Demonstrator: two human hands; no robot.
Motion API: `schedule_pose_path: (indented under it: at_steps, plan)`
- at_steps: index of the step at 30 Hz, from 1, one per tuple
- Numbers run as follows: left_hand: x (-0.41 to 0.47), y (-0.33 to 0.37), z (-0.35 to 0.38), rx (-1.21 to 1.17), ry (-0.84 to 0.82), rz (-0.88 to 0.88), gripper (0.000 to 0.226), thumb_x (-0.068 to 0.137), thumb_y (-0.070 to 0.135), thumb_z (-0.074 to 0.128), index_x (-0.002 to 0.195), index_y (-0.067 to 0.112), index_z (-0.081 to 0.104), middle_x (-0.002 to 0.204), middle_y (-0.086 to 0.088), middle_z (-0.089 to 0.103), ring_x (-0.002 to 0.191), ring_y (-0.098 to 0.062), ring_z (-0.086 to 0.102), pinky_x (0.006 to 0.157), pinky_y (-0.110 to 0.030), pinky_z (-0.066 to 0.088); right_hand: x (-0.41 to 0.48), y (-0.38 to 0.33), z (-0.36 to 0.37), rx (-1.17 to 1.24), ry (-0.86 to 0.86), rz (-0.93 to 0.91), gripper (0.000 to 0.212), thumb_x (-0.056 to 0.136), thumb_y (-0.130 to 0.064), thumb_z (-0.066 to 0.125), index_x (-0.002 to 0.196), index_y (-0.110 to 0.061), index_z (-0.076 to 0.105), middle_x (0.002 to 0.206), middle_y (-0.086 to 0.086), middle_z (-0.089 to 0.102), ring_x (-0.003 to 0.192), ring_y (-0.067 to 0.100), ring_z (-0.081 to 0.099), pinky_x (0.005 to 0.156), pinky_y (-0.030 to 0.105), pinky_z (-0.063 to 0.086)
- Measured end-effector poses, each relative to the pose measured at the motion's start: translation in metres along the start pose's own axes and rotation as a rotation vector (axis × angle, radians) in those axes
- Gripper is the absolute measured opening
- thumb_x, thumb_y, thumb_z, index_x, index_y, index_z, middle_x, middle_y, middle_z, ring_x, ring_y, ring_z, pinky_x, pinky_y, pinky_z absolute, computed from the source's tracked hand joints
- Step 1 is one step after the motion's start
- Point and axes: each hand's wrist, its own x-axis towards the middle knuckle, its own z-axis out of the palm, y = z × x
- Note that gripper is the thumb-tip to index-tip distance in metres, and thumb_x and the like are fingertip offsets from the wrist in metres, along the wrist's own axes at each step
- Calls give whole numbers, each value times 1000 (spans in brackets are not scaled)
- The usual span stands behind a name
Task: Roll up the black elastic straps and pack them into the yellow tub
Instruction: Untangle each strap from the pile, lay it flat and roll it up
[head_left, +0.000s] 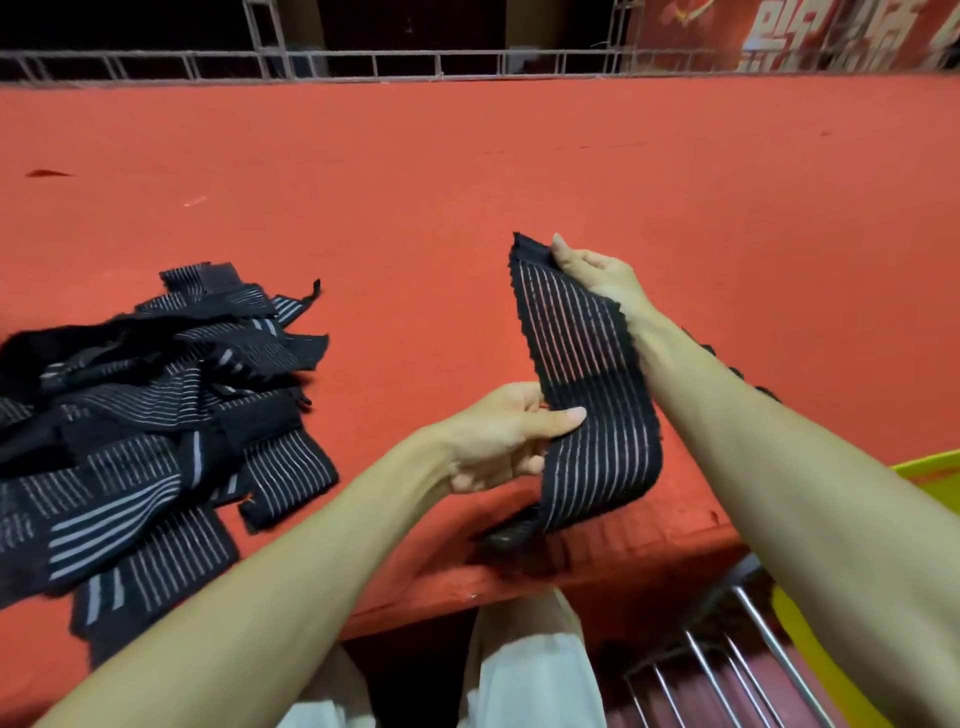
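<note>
The strap (587, 395) is reading as matt black elastic cloth, ribbed, with pale threads running lengthwise and rough, frayed edges. The pile of straps (156, 415) is showing the same weave. The table cover (467, 182) is appearing as matt red felt-like fabric. The yellow tub (935, 478) is looking like smooth plastic. The rack bars (763, 631) are gleaming as polished metal.

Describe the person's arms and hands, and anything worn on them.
The left forearm and right forearm are bare, with no sleeves in view. The left hand and right hand wear no gloves; no rings, watch or bracelet show. The visible thumbnails look unpainted and fairly long.
</note>
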Motion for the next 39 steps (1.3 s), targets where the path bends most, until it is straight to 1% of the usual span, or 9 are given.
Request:
schedule_pose_path:
  at_steps: [2, 4, 7, 15, 19, 23, 26, 33, 39]
  plan:
    - [-1, 9, 4, -63, -39, 49, 16, 95, 12, 57, 110, 9, 60, 93, 1, 69, 77, -6, 66, 65, -17, 55, 1, -6, -5, -60, 2, -10, 30, 88, -44, 66, 83, -14, 64, 72, 2, 66, 59, 14, 60, 65, 30, 51]
    - [-3, 13, 4, -82, -31, 78, 19, 94, 12, 57, 113, 9, 61, 102, 0, 70, 89, -9, 67, 76, -22, 57, 0, -10, -5, -115, 17, -18, 31, 89, -44, 64, 84, -13, 63, 70, 0, 65, 55, 10, 60, 58, 24, 51]
    - [-5, 5, -2, -71, 42, 51, 24, 97, 10, 52, 120, 6, 57, 107, -2, 67, 89, -9, 67, 73, -23, 58, 1, -2, 0, -151, 26, -35, 26, 94, -34, 60, 85, -10, 60, 64, -2, 61, 43, 2, 54, 44, 16, 43]
    - [13, -47, -39, -33, 239, -65, 14, 98, 4, 49, 107, 8, 60, 101, -3, 69, 87, -12, 68, 70, -26, 59, 33, 51, 4, -303, -127, 60, 5, 99, -8, 52, 100, -11, 55, 81, 5, 59, 68, 14, 57, 60, 30, 47]
    - [24, -56, -64, 461, 353, 39, 9, 98, 10, 52, 103, 8, 60, 91, 2, 65, 72, -1, 61, 60, -14, 47, 55, 76, 11, -341, -41, 22, 6, 93, -11, 63, 91, -15, 58, 80, 3, 61, 64, 10, 59, 46, 20, 44]
    - [29, -58, -104, 916, 428, 51, 20, 96, 37, 57, 87, 20, 65, 86, 10, 65, 91, -21, 63, 84, -38, 43, 80, 103, 19, -345, -1, -22, 12, 88, -11, 70, 81, -18, 63, 77, -1, 60, 63, 6, 55, 48, 15, 41]
    - [32, -63, -127, 1110, 590, 18, 36, 91, 46, 59, 63, 27, 49, 76, 9, 52, 88, -15, 47, 83, -34, 28, 102, 126, 30, -370, 40, -40, 10, 83, -13, 75, 86, -11, 66, 72, -5, 59, 64, 6, 52, 55, 16, 41]
    - [40, -82, -140, 1032, 816, 251, 26, 78, 31, 75, 77, 31, 48, 81, 14, 50, 80, -5, 47, 78, -29, 29, 128, 176, 48, -702, 130, -44, 20, 75, -29, 82, 84, -17, 68, 89, 2, 65, 81, 14, 58, 75, 27, 43]
    - [33, -79, -137, 921, 868, 283, 18, 81, 21, 65, 93, 27, 53, 88, 11, 50, 80, -8, 49, 86, -39, 46, 110, 165, 60, -823, 216, -110, 39, 81, -26, 76, 115, -19, 57, 111, 4, 39, 91, 18, 52, 88, 33, 44]
